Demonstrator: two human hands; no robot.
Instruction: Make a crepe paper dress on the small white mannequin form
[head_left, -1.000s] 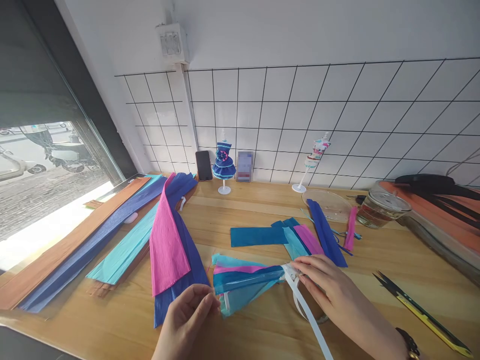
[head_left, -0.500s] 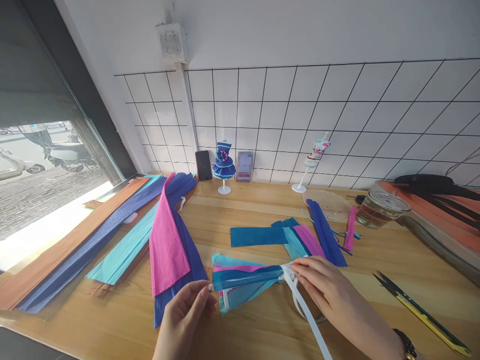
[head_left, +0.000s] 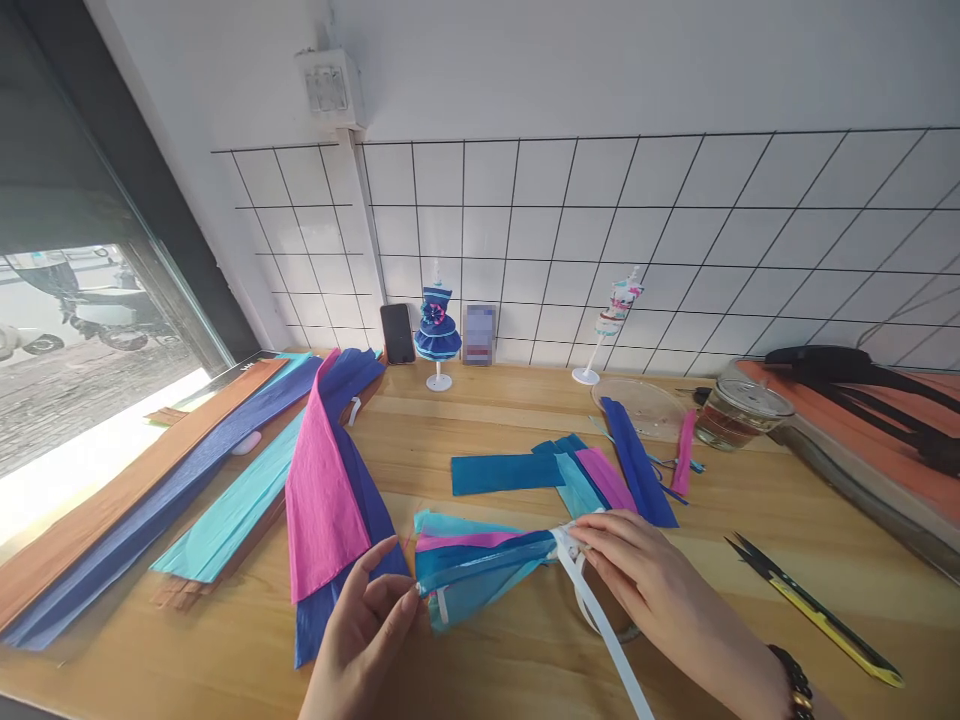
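**Here, both hands on a gathered fan of crepe paper**

Here the left hand has its fingers pinched narrowly on the wide, loose end of the paper fan, a bundle of teal, blue and pink strips lying on the table. The right hand presses its fingers closed on the fan's gathered neck, where a white strip wraps it and trails down toward the near edge. Just beyond those right fingers lie cut pieces of teal, pink and blue paper. Left of the left fingers sits a long pink sheet over blue ones. Well to the right of the right hand lie yellow-handled scissors.
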